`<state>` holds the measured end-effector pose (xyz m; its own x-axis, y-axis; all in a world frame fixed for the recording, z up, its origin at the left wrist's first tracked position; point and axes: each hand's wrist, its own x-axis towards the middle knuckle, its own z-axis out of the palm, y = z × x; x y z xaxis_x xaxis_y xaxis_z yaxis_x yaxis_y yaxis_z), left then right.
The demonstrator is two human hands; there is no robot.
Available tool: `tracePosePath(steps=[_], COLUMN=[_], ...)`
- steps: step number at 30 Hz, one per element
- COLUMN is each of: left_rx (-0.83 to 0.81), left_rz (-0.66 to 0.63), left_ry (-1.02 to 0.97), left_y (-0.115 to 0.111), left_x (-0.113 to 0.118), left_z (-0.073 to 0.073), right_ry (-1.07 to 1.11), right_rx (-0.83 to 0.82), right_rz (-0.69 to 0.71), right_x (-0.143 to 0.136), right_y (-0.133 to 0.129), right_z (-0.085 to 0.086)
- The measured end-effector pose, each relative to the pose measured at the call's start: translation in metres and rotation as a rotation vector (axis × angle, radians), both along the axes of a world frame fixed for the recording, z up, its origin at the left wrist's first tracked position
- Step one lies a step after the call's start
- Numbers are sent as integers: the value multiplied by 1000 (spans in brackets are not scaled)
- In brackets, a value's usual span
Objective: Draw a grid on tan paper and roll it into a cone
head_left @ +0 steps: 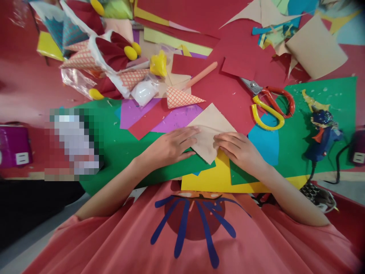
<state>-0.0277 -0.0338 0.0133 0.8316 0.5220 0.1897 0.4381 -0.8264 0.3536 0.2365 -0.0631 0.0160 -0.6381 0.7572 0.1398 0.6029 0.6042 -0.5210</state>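
Note:
A beige square of felt or paper with zigzag edges point(212, 123) lies turned like a diamond in front of me, over red, green and yellow sheets. Resting on its left part is my left hand point(173, 146), palm down, with the fingers stretched out over it. My right hand point(238, 150) lies on the right part, its fingers bent and close together at the fingertips, touching the square. Whether the right fingertips pinch the material cannot be made out. Just above the square is a checked orange-and-white cone point(182, 97).
Scissors with red and yellow handles point(268, 104) lie right of the hands. A blue glue gun point(322, 137) with a cord is farther right. Wrapped cones point(85, 57) pile up at the back left. Beige scraps point(316, 47) lie back right; a pinkish stick point(202, 75) is behind the cone.

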Motion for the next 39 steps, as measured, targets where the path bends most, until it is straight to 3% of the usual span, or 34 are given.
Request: tracePosePath(steps=[6,10,14,18,22,27,35,39], left_rx=[-57,1,-86,-164,-114,-46,-76,-73], left_rz=[41,81,204,306,441,523,526,555], left_ry=[-27,-128,-183,-132,-47,14,78,109], left_y=[0,-1,-3,-3,-1,2,3,3], left_x=[2,4,8,13,18,24,27,29], left_z=[-2,-4,-2,2,4,3,3,2], right_ry=[130,70,-13,-42,-103,-138,-127,-128], right_rx=[-149,-155,-94,31,27,-81,-352,-409], right_rz=[-133,-53,-21,-134,-243,-279,-268,-297], right_x=[-1,2,5,6,8,8,22,22], right_y=[3,1,-5,-3,3,6,4,8], right_z=[4,8,6,3,3,8,35,34])
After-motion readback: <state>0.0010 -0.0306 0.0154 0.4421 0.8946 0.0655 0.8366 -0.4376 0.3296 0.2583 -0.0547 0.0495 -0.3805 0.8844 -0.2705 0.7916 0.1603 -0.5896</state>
